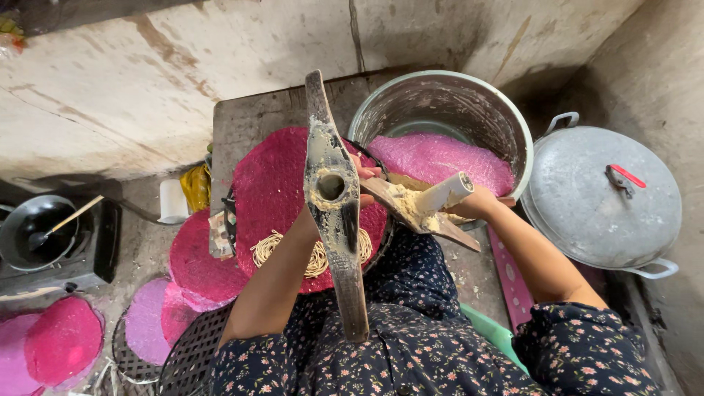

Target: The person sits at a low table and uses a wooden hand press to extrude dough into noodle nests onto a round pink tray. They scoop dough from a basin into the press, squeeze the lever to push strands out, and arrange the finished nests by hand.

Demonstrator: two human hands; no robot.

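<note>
The press (pixel 334 198) is the landmark: a long wooden bar with a round hole near its middle, its long axis running from the far bench (pixel 249 121) back toward the person's body. The left hand (pixel 363 176) lies just behind the press at the level of the hole; the bar hides most of it, so I cannot tell how far it is closed, though fingertips show on the press's right edge and it seems to steady the bar. Right of the press, the right hand (pixel 477 204) is curled shut around a pale plunger (pixel 444 194), dough-caked, whose axis points from that hand down-left toward the hole. The right hand is thus the one carrying the piece, well within reach of the hole. Under the plunger a second wooden arm (pixel 440 227) slants away. Below the press a pink mat (pixel 275 183) carries a coil of noodles (pixel 315 257). Beyond the right hand stands a pot (pixel 440 110), with a lid (pixel 601 198) farther right.
</note>
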